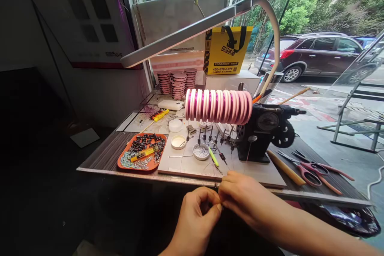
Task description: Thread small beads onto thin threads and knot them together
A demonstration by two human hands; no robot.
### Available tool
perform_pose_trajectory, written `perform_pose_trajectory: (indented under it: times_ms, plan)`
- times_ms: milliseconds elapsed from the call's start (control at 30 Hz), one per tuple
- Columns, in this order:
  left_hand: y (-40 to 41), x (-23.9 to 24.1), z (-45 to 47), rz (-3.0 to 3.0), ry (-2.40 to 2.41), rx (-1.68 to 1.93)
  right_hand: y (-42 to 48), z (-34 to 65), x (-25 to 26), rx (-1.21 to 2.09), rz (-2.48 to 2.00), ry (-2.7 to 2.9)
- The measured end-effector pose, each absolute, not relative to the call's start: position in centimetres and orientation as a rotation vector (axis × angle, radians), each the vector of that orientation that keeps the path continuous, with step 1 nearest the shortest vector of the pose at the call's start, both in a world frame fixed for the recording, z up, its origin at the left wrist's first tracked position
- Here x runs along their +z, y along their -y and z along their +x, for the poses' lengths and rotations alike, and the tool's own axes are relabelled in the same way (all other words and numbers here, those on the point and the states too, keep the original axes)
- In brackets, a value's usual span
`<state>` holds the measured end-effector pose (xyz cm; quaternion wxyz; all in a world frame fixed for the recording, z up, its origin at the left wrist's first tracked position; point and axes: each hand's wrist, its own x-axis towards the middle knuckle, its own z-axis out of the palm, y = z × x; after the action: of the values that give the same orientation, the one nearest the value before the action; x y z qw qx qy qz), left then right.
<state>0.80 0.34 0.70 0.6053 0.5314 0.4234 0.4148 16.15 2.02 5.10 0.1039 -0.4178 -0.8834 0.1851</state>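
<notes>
Just in front of the table edge, my left hand is closed in a pinch, thumb against forefinger. My right hand meets it at the fingertips, its fingers also pressed together. Whatever they pinch is too small to make out. Above them on a pale board lies a slim tool with a yellow-green handle. Beside it is a white dish of small pale beads. Several dark small pieces hang near the pink ringed roller, which is fixed to a black geared machine.
An orange tray of small black and silver parts stands left. Scissors and a wooden stick lie right. Behind are stacked pink spools, a yellow bag and a lamp arching overhead.
</notes>
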Motion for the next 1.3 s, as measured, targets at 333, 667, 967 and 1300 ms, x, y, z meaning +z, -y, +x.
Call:
perform_pose_trajectory:
  times_ms: [333, 667, 967, 1300]
  plan:
    - [-1.2, 0.7, 0.5, 0.871, -0.957, 0.779, -1.6, 17.2, 3.3, 0.594, -1.112, 2.495]
    - [-1.4, 0.6, 0.6, 0.565, -0.869, 0.645, -0.9, 17.4, 1.5, -0.109, -0.622, 2.580]
    - [-1.5, 0.5, 0.9, 0.423, -0.795, 0.558, -0.2, 17.6, 0.1, -0.371, -0.474, 2.382]
    - [-2.0, 0.5, 0.4, 0.450, -0.827, 0.598, -0.5, 16.5, 1.0, -0.111, -0.551, 2.379]
